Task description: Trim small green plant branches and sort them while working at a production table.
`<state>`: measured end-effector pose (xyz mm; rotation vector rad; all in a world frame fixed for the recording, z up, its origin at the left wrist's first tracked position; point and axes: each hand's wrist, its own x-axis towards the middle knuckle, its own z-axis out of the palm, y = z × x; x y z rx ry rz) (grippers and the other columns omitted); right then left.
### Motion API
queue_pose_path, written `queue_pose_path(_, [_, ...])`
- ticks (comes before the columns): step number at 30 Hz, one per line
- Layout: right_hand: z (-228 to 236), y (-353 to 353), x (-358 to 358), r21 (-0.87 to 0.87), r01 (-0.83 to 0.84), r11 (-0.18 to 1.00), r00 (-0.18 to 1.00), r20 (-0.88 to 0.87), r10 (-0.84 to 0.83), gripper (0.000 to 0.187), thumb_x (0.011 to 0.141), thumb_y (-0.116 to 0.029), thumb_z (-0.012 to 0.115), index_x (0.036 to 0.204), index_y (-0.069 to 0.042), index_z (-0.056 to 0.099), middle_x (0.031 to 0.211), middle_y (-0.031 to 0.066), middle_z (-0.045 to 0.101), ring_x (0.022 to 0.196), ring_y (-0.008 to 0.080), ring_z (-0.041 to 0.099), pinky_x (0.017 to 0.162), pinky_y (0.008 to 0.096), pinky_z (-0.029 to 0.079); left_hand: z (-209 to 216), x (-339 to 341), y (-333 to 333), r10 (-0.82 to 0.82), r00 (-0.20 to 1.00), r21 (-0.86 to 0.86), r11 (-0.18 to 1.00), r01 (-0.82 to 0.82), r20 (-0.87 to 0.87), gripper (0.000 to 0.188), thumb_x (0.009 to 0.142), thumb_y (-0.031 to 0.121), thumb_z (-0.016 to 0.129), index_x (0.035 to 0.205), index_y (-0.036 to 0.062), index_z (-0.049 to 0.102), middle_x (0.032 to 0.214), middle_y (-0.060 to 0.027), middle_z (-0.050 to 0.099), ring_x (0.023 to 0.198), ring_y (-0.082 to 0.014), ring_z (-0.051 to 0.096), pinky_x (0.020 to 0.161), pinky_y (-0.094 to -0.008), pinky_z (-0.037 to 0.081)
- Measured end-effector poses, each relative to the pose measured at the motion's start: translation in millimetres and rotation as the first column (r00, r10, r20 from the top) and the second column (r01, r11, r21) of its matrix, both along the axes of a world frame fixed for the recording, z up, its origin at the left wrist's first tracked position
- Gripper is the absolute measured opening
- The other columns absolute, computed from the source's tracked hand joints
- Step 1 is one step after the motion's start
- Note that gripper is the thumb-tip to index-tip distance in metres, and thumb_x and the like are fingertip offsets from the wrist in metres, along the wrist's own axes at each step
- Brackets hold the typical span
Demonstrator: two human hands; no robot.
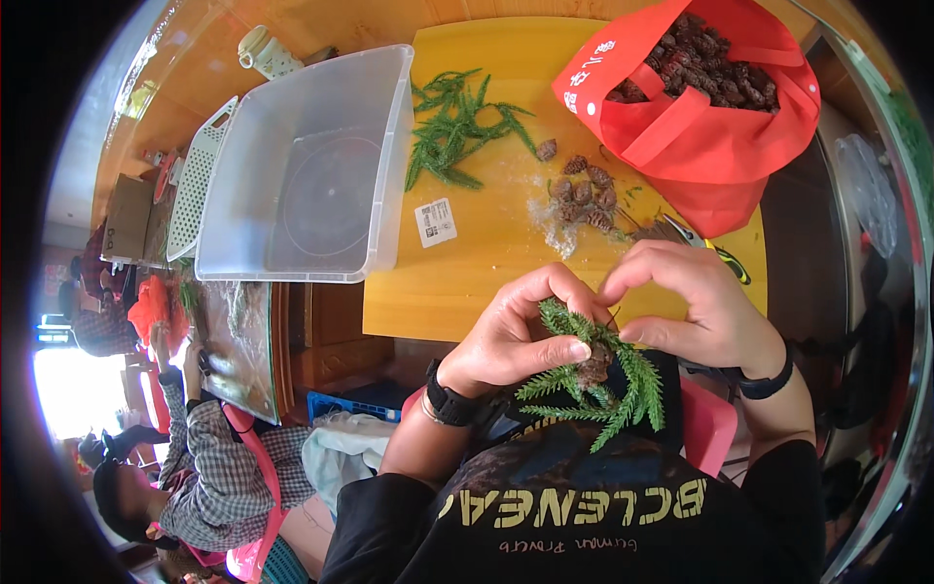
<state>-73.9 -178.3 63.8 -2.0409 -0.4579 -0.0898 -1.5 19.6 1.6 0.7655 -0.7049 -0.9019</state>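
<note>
In front of my chest, my left hand (525, 336) grips a green artificial pine sprig (637, 384), its needled branches fanning out below the fingers. A brown pine cone (593, 366) sits among the branches, under my left thumb. Beside it, my right hand (686, 307) is closed with thumb and index finger bent toward each other at the top of the sprig. Something thin and dark shows between the two hands, too small to make out. Several loose pine cones (582, 193) lie on the yellow table (457, 292), next to white crumbs.
At the far right a red bag (720, 146) is filled with pine cones. More green sprigs (452, 131) lie beside a clear plastic bin (302, 175). A white label (436, 223) and yellow-black handled scissors (732, 265) are on the table. Another person (219, 477) works at the left.
</note>
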Motion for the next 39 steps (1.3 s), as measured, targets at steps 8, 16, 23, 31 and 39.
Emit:
queue_pose_path(8, [-3, 4, 4, 0.043, -0.021, 0.999, 0.998, -0.062, 0.024, 0.018, 0.072, -0.016, 0.072, 0.078, -0.005, 0.060, 0.072, 0.0047, 0.058, 0.065, 0.0199, 0.057, 0.059, 0.0291, 0.042, -2, 5, 4, -0.057, 0.997, 0.040, 0.998, 0.055, 0.053, 0.020, 0.080, 0.001, 0.066, 0.093, 0.0035, 0.051, 0.091, -0.0041, 0.058, 0.087, -0.0089, 0.054, 0.077, -0.0256, 0.045])
queue_pose_path(16, [6, 7, 5, -0.058, -0.017, 0.998, 0.998, -0.059, 0.014, 0.015, 0.071, -0.010, 0.070, 0.076, -0.004, 0.058, 0.069, 0.0056, 0.055, 0.063, 0.0217, 0.056, 0.055, 0.0308, 0.041, 18, 3, 1, 0.000, 1.000, 0.201, 0.980, 0.006, -0.031, 0.024, 0.073, 0.010, 0.075, 0.082, 0.0055, 0.053, 0.079, -0.0028, 0.058, 0.073, -0.0109, 0.053, 0.069, -0.0242, 0.040])
queue_pose_path(23, [11, 15, -1, -0.218, 0.153, 0.964, 0.988, 0.008, -0.155, 0.015, 0.072, -0.003, 0.067, 0.075, -0.003, 0.052, 0.066, 0.0068, 0.051, 0.059, 0.0226, 0.054, 0.054, 0.0316, 0.040, 15, 2, -1, 0.134, 0.911, 0.128, 0.972, -0.198, 0.390, 0.016, 0.077, -0.002, 0.067, 0.088, 0.0011, 0.055, 0.086, -0.0065, 0.059, 0.080, -0.0133, 0.059, 0.068, -0.0270, 0.050])
queue_pose_path(31, [16, 4, -1, -0.141, 0.100, 0.985, 0.994, -0.032, -0.106, 0.017, 0.071, -0.001, 0.066, 0.084, -0.003, 0.055, 0.073, 0.0078, 0.055, 0.064, 0.0228, 0.057, 0.058, 0.0302, 0.044, 11, -2, -5, 0.327, 0.561, -0.061, 0.897, -0.439, 0.760, 0.023, 0.071, -0.002, 0.070, 0.086, 0.0019, 0.054, 0.084, -0.0124, 0.061, 0.078, -0.0243, 0.062, 0.068, -0.0311, 0.049])
queue_pose_path(39, [19, 2, 8, -0.360, 0.047, 0.932, 0.937, 0.338, 0.083, 0.027, 0.066, -0.005, 0.070, 0.089, -0.007, 0.057, 0.090, 0.0038, 0.058, 0.082, 0.0231, 0.058, 0.066, 0.0342, 0.048, 5, -5, 0, 0.119, 0.967, 0.032, 0.991, -0.130, 0.226, 0.021, 0.080, 0.003, 0.064, 0.095, 0.0046, 0.049, 0.093, -0.0049, 0.056, 0.089, -0.0113, 0.053, 0.078, -0.0259, 0.045])
